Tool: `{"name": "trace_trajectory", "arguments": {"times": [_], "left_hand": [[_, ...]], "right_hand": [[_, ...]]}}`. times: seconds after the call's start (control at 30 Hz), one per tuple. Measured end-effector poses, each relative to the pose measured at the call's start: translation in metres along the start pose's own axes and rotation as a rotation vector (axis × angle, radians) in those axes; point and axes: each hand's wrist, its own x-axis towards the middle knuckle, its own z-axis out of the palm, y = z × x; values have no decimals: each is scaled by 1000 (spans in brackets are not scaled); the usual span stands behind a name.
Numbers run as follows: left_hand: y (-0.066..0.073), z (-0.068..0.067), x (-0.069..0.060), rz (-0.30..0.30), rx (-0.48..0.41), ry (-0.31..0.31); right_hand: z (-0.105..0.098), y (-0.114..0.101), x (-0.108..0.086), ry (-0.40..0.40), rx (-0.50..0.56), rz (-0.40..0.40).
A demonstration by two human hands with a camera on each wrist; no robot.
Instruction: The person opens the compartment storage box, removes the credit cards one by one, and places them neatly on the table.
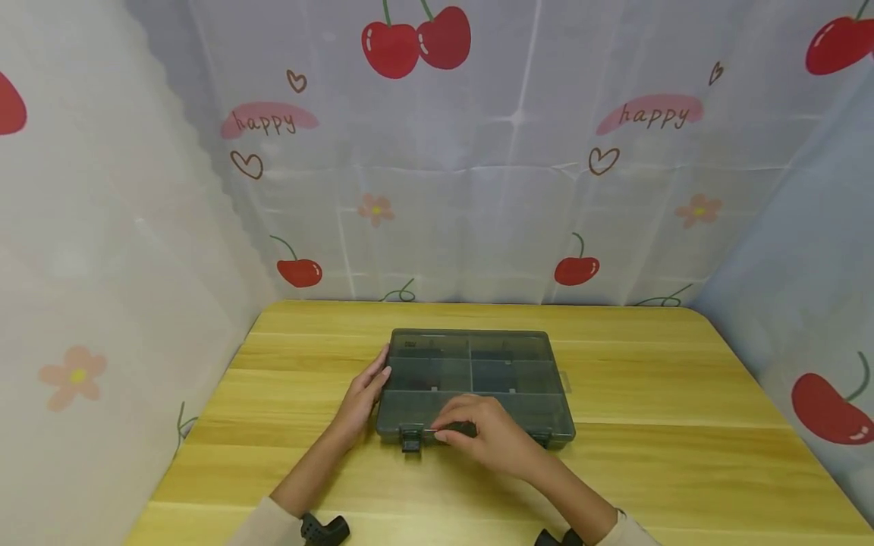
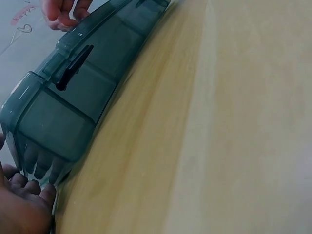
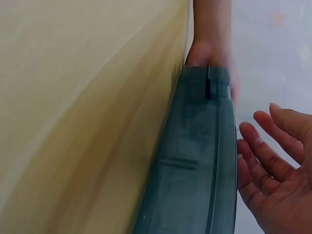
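Box (image 1: pixel 471 377) of tinted, see-through plastic lies flat on the wooden table (image 1: pixel 655 371), in front of the person, its lid (image 2: pixel 78 34) down over divided compartments. The latch (image 1: pixel 411 441) near the front left corner juts outward, while the right hand partly covers the latch (image 1: pixel 542 439) on the other side. The left hand (image 1: pixel 362 390) rests against the left side wall with nothing clasped in it. The right hand (image 1: pixel 490 436) arches over the front edge, thumb and fingers apart in the right wrist view, fingertips at the lid's rim; no firm grasp shows.

The plastic looks stiff, smooth and fairly thin, so the box is probably light and apt to slide if pushed from one side only. Its glossy walls may feel slippery; the small latches and dividers seem the likeliest parts to crack. The lid is best taken by its front lip between the latches, with the other palm bracing the side wall low down.
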Motion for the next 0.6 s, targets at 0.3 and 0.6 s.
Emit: {"name": "trace_trajectory", "arguments": {"times": [0.3,0.6], "left_hand": [[8,-16,-7,-25,-32,-55],[20,-20,-33,-46,-25,-145]], "right_hand": [[-22,1,-23,113,-97,128],[-55,15,-58,272,-177,161]]}}
